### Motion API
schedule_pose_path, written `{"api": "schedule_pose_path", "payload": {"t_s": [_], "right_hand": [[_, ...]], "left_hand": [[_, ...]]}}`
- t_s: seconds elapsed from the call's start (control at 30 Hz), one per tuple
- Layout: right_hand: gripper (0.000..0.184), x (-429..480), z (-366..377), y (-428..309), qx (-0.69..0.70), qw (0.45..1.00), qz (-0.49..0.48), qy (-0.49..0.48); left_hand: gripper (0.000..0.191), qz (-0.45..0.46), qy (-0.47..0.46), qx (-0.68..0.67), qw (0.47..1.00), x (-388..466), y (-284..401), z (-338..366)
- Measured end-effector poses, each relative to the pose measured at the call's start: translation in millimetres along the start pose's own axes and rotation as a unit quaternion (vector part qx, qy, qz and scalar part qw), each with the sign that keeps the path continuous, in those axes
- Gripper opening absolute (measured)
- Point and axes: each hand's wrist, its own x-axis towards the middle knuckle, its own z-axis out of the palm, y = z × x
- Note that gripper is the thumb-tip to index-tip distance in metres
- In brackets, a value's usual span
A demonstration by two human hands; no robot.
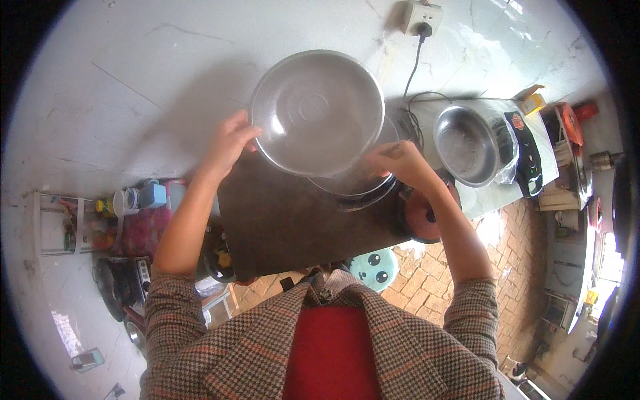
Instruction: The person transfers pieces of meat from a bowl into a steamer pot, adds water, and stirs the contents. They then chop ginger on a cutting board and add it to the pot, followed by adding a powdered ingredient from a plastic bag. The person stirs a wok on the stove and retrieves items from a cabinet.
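My left hand [231, 140] grips the rim of a large stainless steel bowl [320, 115], thumb on the inside wall. The bowl is tilted, its hollow facing me, and nothing is seen in it. Under its lower right edge shows a round metal pan [325, 187], largely hidden, on a dark brown tabletop [275, 220]. My right hand [400, 162] is by the bowl's lower right rim, above the pan, with its fingers bent together. Haze blurs its fingertips, and whether they hold something is unclear.
A second steel bowl [465, 147] stands right, beside a black appliance [525, 150] with buttons. A reddish-brown lid [421, 215] lies under my right forearm. A cord runs from a wall socket [421, 19]. Left are a dark pan [220, 255] and a shelf rack [80, 225].
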Motion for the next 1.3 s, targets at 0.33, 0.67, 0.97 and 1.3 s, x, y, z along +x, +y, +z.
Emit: {"api": "schedule_pose_path", "payload": {"t_s": [0.33,0.67,0.97,1.3], "right_hand": [[0.026,-14.4,-2.0,-7.8,0.005,0.999,-0.040,0.006],[0.023,-22.6,0.0,-5.6,-0.006,1.000,-0.020,0.023],[0.022,-25.0,-0.8,-9.4,-0.017,0.999,-0.016,0.040],[0.020,-33.1,0.0,-17.7,-0.065,0.996,-0.031,0.051]], "left_hand": [[0.003,0.025,-0.020,0.018,0.999,8.7,-6.9,5.7],[0.013,0.067,-0.011,0.085,0.994,2.7,13.0,20.0],[0.015,0.113,-0.005,0.153,0.982,-8.1,22.6,22.5],[0.010,0.253,0.020,0.242,0.936,-25.7,44.6,36.5]]}}
